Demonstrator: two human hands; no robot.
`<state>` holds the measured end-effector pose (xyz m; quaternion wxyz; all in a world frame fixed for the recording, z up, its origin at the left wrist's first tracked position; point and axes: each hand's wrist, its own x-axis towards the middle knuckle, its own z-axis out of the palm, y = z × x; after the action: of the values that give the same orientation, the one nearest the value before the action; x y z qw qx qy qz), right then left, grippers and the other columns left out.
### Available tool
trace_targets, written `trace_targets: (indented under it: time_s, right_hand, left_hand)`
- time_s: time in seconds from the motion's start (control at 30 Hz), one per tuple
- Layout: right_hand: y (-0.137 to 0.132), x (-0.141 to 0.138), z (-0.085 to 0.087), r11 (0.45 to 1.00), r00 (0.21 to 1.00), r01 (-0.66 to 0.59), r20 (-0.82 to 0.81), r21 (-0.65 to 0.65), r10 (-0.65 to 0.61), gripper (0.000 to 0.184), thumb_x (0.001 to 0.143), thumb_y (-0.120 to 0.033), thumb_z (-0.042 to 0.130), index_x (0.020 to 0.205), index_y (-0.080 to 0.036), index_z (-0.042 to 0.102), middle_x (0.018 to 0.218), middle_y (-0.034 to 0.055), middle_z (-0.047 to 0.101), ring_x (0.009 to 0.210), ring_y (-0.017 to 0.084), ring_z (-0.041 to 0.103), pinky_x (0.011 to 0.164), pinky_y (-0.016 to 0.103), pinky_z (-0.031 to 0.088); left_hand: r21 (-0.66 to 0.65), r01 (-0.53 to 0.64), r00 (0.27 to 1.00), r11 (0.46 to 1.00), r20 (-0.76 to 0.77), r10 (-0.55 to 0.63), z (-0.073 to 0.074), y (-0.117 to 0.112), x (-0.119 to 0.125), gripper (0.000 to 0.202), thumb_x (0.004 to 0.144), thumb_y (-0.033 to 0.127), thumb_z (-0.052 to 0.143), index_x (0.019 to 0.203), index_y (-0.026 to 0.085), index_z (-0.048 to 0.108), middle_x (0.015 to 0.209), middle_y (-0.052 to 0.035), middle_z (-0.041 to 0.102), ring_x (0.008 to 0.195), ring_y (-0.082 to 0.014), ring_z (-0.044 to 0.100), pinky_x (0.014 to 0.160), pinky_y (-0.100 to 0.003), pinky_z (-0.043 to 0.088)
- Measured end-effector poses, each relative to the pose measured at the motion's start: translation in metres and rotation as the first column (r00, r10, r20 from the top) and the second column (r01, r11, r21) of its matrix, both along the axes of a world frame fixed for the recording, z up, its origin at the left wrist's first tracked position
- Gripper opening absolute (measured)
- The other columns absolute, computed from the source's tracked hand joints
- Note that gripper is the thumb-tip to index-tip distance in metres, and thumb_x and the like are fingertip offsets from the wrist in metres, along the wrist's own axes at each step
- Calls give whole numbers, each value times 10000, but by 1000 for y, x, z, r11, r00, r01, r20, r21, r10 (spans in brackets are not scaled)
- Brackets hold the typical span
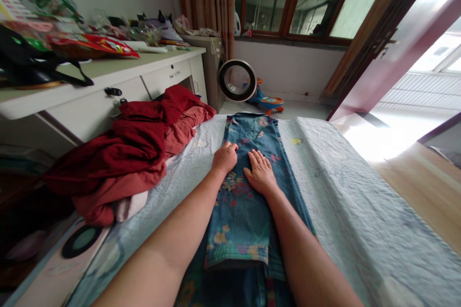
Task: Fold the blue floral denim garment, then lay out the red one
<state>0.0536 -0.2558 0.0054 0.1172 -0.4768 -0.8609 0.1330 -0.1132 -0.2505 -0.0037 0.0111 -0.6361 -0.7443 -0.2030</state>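
Note:
Blue floral jeans (234,220) lie lengthwise on the bed, waistband at the far end, one leg hem showing near me. My left hand (225,157) is curled at the left edge of the jeans, its fingers bent onto the denim. My right hand (261,172) lies flat on the middle of the jeans, palm down and fingers stretched forward. Another layer of the same dark denim shows beneath the near hem, partly hidden by my forearms.
A pale quilted cover (345,201) spreads over the bed. Rumpled red cloth (137,139) is heaped at the left, against a cluttered white desk (162,64). Beyond the bed stand a washing machine with its round door (237,80) open and a blue-orange ride-on toy (268,100).

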Motion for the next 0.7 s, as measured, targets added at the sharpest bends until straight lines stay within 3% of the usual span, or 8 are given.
trace_targets:
  time_s: [0.2,0.37,0.57,0.7]
  right_hand:
    - [0,0,-1,1000,1000,1,-5,15,-1,611,936,-347,404,1508,-144,330,1598,58,261,1484,207,158,1201,388,122]
    - [1,0,-2,1000,1000,4,-2,27,-4,605,929,-323,388,1506,-147,334,1596,52,265,1482,199,166,1200,383,127]
    - [0,0,-2,999,1000,7,-1,37,-7,604,910,-259,372,1503,-148,342,1591,53,281,1478,196,177,1196,377,137]
    - [1,0,0,1000,1000,0,12,31,0,578,924,-278,383,1496,-195,363,1591,48,282,1481,196,169,1194,380,132]
  left_hand:
    - [20,12,999,1000,-34,-11,0,-1,1,282,908,138,449,1085,224,651,1064,-53,622,949,-185,627,821,-274,487]
    - [15,85,995,996,-61,-84,0,-10,-1,310,908,135,458,1146,197,647,1097,-71,617,1014,-192,606,923,-286,466]
    - [-33,211,971,977,-106,-213,4,-40,-4,351,914,175,486,1248,173,593,1214,-84,613,1106,-218,560,1022,-346,425]
    - [-95,235,964,967,-101,-244,10,-69,1,383,900,248,555,1273,168,572,1267,-96,601,1193,-235,524,1054,-357,409]
